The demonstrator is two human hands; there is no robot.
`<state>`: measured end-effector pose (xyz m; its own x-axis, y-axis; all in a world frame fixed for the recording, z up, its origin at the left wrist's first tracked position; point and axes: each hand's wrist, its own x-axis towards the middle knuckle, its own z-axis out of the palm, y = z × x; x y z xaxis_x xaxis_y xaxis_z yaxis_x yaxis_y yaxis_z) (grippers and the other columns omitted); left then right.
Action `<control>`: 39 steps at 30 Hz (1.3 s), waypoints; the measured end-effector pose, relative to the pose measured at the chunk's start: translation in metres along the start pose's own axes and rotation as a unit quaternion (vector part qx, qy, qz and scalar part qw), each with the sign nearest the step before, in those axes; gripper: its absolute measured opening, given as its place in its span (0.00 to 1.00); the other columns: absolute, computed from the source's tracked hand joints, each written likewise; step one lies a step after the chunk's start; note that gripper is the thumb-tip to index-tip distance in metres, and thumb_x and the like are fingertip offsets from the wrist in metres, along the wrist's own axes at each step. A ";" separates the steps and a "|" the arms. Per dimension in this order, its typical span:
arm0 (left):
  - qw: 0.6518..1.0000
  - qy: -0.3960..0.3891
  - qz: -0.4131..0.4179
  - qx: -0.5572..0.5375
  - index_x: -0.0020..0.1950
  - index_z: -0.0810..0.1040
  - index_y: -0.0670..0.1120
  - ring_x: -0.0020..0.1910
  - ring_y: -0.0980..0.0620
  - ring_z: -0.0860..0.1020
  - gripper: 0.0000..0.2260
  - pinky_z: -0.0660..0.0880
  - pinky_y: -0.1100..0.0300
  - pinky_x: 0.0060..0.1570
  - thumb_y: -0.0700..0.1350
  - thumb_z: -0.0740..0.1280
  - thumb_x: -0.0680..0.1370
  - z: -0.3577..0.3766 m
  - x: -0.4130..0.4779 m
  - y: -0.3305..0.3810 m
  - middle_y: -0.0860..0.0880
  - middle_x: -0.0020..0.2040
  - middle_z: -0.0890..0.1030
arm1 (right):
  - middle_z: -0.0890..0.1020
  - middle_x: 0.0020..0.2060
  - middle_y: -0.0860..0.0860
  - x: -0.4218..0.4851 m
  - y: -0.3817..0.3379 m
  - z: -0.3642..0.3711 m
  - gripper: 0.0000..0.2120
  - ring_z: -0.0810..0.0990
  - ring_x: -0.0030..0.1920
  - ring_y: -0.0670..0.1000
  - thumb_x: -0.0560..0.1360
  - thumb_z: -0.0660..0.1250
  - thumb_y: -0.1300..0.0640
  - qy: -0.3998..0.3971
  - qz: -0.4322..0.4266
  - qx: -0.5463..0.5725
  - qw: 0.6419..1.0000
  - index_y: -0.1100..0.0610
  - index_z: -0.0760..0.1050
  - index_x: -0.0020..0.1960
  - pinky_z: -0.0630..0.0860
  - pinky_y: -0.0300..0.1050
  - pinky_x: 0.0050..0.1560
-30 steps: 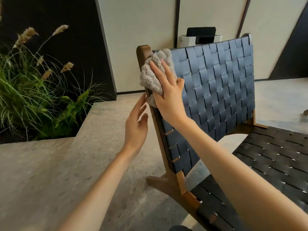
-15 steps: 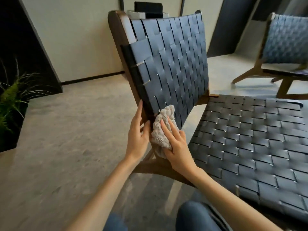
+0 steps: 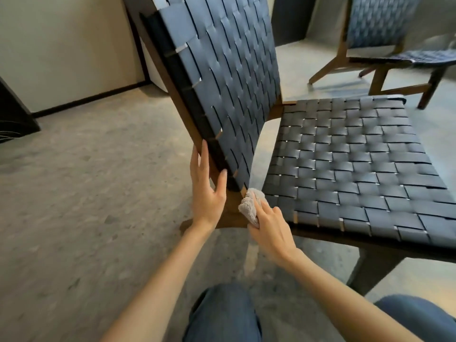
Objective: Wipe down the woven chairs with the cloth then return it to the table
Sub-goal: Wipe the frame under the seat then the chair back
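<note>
Cloth point(image 3: 249, 202) is bunched in my right hand point(image 3: 271, 228), fingers curled over it, pressed at the low corner where the backrest point(image 3: 222, 70) of the near chair meets its wooden frame point(image 3: 232, 208), just beside the seat point(image 3: 345, 164). My left hand point(image 3: 206, 193) lies with straight fingers along the frame edge and holds nothing. I judge the step is wiping this side rail. To do it well, I should press evenly, follow the rail and steady the chair. Open floor point(image 3: 86, 193) lies at the left; the seat edge is close at the right. A second chair point(image 3: 382, 25) stands well apart. No worktop is in view.
</note>
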<state>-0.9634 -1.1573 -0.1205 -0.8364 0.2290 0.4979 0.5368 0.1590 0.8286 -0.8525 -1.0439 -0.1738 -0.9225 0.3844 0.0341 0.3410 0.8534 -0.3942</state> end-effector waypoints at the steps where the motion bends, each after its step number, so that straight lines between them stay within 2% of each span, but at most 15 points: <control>1: 1.000 -0.015 -0.004 0.000 0.73 0.49 0.60 0.75 0.56 0.53 0.31 0.61 0.72 0.66 0.46 0.64 0.78 0.003 -0.005 -0.004 0.46 0.77 0.53 | 0.65 0.73 0.48 0.001 0.000 -0.003 0.31 0.70 0.56 0.54 0.77 0.64 0.53 -0.004 0.005 -0.042 0.999 0.52 0.56 0.77 0.73 0.45 0.47; 2: 0.999 -0.032 -0.010 0.002 0.73 0.48 0.61 0.74 0.57 0.53 0.32 0.59 0.76 0.64 0.46 0.65 0.78 0.005 -0.010 -0.008 0.46 0.77 0.53 | 0.66 0.71 0.48 0.002 -0.001 -0.005 0.30 0.70 0.57 0.54 0.78 0.63 0.52 -0.012 0.003 -0.085 0.996 0.52 0.57 0.77 0.74 0.45 0.46; 3: 0.999 -0.046 -0.015 0.008 0.72 0.49 0.62 0.74 0.58 0.52 0.32 0.57 0.76 0.65 0.47 0.66 0.78 0.008 -0.015 -0.011 0.46 0.77 0.53 | 0.65 0.71 0.49 0.003 -0.001 -0.007 0.29 0.69 0.59 0.54 0.79 0.62 0.52 -0.025 -0.005 -0.127 0.992 0.53 0.57 0.76 0.75 0.45 0.47; 5: 0.998 -0.059 -0.028 0.023 0.71 0.49 0.64 0.75 0.55 0.52 0.32 0.58 0.66 0.67 0.49 0.67 0.77 0.012 -0.020 -0.014 0.46 0.78 0.52 | 0.63 0.72 0.52 0.002 0.000 -0.010 0.26 0.67 0.62 0.55 0.80 0.59 0.54 -0.056 -0.026 -0.200 0.978 0.57 0.58 0.76 0.77 0.45 0.48; 7: 0.996 -0.056 -0.043 0.048 0.70 0.47 0.66 0.76 0.48 0.53 0.34 0.62 0.56 0.66 0.51 0.68 0.76 0.015 -0.019 -0.011 0.46 0.78 0.50 | 0.64 0.70 0.54 0.002 0.000 -0.015 0.24 0.67 0.62 0.56 0.79 0.59 0.57 -0.078 -0.048 -0.258 0.962 0.59 0.61 0.74 0.76 0.47 0.48; 9: 0.995 -0.057 -0.053 0.058 0.69 0.44 0.67 0.76 0.44 0.54 0.36 0.66 0.52 0.64 0.52 0.69 0.75 0.016 -0.019 -0.007 0.46 0.78 0.49 | 0.66 0.67 0.54 0.004 0.001 -0.022 0.21 0.67 0.61 0.56 0.79 0.60 0.58 -0.089 -0.077 -0.299 0.947 0.59 0.64 0.72 0.74 0.47 0.46; 13: 0.996 -0.051 -0.052 0.053 0.70 0.43 0.67 0.76 0.44 0.52 0.39 0.61 0.57 0.61 0.51 0.70 0.75 0.017 -0.021 -0.004 0.46 0.78 0.47 | 0.64 0.70 0.53 0.000 0.011 -0.035 0.24 0.66 0.63 0.57 0.81 0.57 0.56 -0.102 -0.104 -0.317 0.937 0.53 0.56 0.76 0.73 0.47 0.48; 16: 0.995 -0.039 -0.061 0.065 0.71 0.46 0.65 0.76 0.43 0.53 0.38 0.65 0.54 0.62 0.51 0.71 0.74 0.020 -0.023 -0.002 0.46 0.78 0.48 | 0.62 0.72 0.52 -0.012 0.024 -0.042 0.28 0.67 0.63 0.57 0.81 0.58 0.56 -0.096 -0.091 -0.330 0.935 0.50 0.52 0.77 0.72 0.47 0.47; 21: 0.997 -0.032 -0.052 0.053 0.71 0.46 0.66 0.76 0.44 0.54 0.39 0.61 0.60 0.58 0.50 0.71 0.74 0.021 -0.023 -0.004 0.46 0.78 0.49 | 0.61 0.73 0.52 -0.014 0.023 -0.036 0.28 0.63 0.67 0.58 0.81 0.57 0.52 -0.096 -0.084 -0.321 0.938 0.48 0.49 0.78 0.71 0.48 0.52; 24: 0.997 -0.026 -0.046 0.059 0.72 0.46 0.65 0.75 0.44 0.56 0.39 0.61 0.61 0.56 0.49 0.71 0.74 0.022 -0.024 -0.005 0.45 0.78 0.50 | 0.59 0.74 0.53 -0.006 0.002 -0.019 0.31 0.61 0.69 0.58 0.80 0.60 0.53 -0.100 -0.058 -0.294 0.949 0.54 0.50 0.78 0.71 0.49 0.57; 27: 0.997 -0.023 -0.037 0.059 0.71 0.45 0.67 0.75 0.42 0.57 0.39 0.62 0.61 0.56 0.48 0.71 0.75 0.024 -0.023 -0.003 0.44 0.78 0.50 | 0.61 0.73 0.54 -0.004 -0.010 -0.009 0.31 0.62 0.68 0.57 0.79 0.61 0.55 -0.071 -0.018 -0.279 0.957 0.58 0.52 0.77 0.72 0.48 0.58; 33: 0.997 -0.009 -0.027 0.070 0.72 0.45 0.64 0.74 0.42 0.60 0.40 0.64 0.64 0.51 0.48 0.71 0.74 0.024 -0.025 -0.004 0.44 0.78 0.52 | 0.65 0.70 0.50 -0.018 0.018 -0.042 0.23 0.64 0.68 0.55 0.81 0.56 0.54 -0.080 -0.090 -0.323 0.939 0.51 0.59 0.75 0.72 0.47 0.55; 35: 0.997 -0.009 -0.027 0.075 0.73 0.44 0.63 0.73 0.40 0.62 0.40 0.66 0.65 0.50 0.49 0.71 0.74 0.024 -0.025 -0.005 0.44 0.78 0.52 | 0.64 0.72 0.49 -0.027 0.037 -0.056 0.24 0.64 0.68 0.55 0.81 0.54 0.53 -0.070 -0.083 -0.339 0.935 0.49 0.56 0.76 0.72 0.47 0.55; 39: 0.996 -0.011 -0.028 0.084 0.72 0.44 0.64 0.72 0.39 0.63 0.40 0.68 0.65 0.47 0.50 0.71 0.74 0.025 -0.025 -0.007 0.43 0.78 0.52 | 0.58 0.76 0.50 -0.037 0.042 -0.053 0.30 0.61 0.70 0.57 0.80 0.56 0.51 -0.067 -0.007 -0.318 0.946 0.49 0.48 0.78 0.72 0.48 0.59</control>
<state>-0.9431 -1.1400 -0.1451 -0.8638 0.2363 0.4451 0.5022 0.3308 0.7990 -0.7947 -1.0032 -0.1430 -0.9280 0.3591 -0.0990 0.3282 0.9140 0.2387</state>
